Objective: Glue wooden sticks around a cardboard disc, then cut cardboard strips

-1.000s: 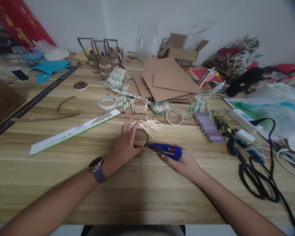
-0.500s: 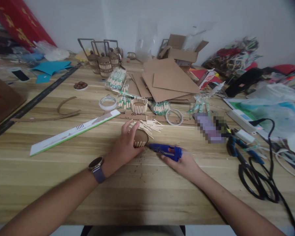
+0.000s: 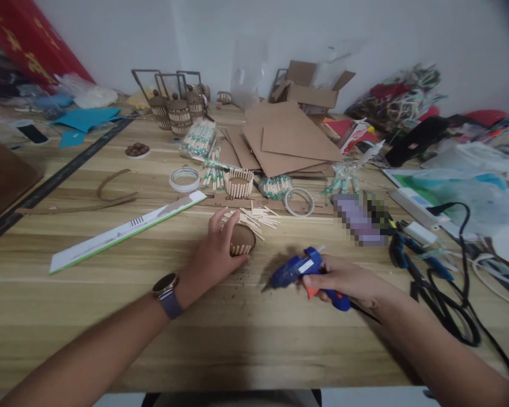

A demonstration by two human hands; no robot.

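My left hand (image 3: 214, 243) is curved around the left side of a round brown cardboard piece (image 3: 242, 234), which has short wooden sticks standing along its near rim. Its far left side is hidden by my fingers. My right hand (image 3: 339, 277) grips a blue glue gun (image 3: 294, 270) with an orange trigger. The gun's nozzle points down and left, just above the table and apart from the round piece. Behind the round piece lies a pile of loose wooden sticks (image 3: 261, 219). Farther back stands a similar ring of upright sticks (image 3: 238, 183).
Two tape rolls (image 3: 299, 202) lie beyond my hands. Cardboard sheets (image 3: 292, 138) and bundled sticks (image 3: 199, 137) are stacked behind. A white strip with a green edge (image 3: 127, 232) lies left. Black cables (image 3: 445, 305) coil at right. Small lidded baskets (image 3: 179, 116) stand at the back.
My right hand has drawn the glue gun back from the round piece, toward me and to the right, and turned it on its side. My left hand stays on the round piece.
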